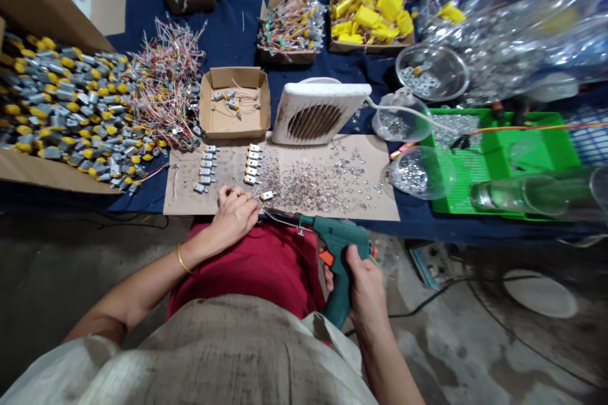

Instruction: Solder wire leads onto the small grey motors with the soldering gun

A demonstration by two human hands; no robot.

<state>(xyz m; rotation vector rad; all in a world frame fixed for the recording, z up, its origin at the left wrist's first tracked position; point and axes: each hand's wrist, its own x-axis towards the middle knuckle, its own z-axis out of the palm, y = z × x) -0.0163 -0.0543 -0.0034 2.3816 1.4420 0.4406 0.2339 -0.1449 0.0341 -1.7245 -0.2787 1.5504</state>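
Note:
My right hand (365,278) is wrapped around the handle of a green soldering gun (339,237) with an orange trigger. The gun's tip points left, close to the fingers of my left hand (236,210). Those fingers are pinched together at the front edge of a cardboard sheet (384,196); what they hold is hidden. Just right of them lies a small motor (267,195), its silvery side up. Beyond my left hand, several more motors stand in two columns, a left column (205,171) and a right column (253,164).
Loose motors with yellow caps (61,107) fill a large box at left, beside a heap of wired motors (168,88). A small box (235,130) and a white fan (323,111) stand behind the cardboard. At right are a green tray (546,133) and a steel bowl (456,69).

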